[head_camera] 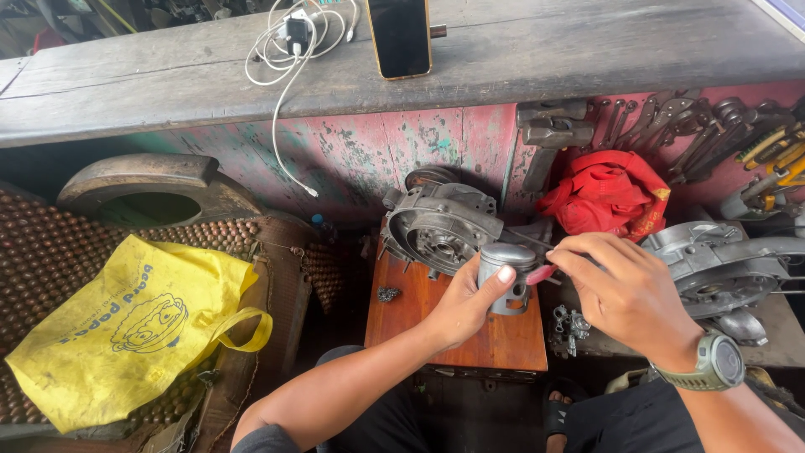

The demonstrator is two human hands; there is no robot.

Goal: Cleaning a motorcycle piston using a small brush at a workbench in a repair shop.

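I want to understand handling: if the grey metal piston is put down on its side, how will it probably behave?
The piston, held by the left hand, looks solid metal, so probably stiff and heavy for its size. Its round, smooth wall may roll and feel slippery.

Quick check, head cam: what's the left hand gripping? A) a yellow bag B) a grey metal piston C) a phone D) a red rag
B: the left hand wraps around the grey metal piston above the small wooden stool, while the right hand brings a small red-handled tool to its side.
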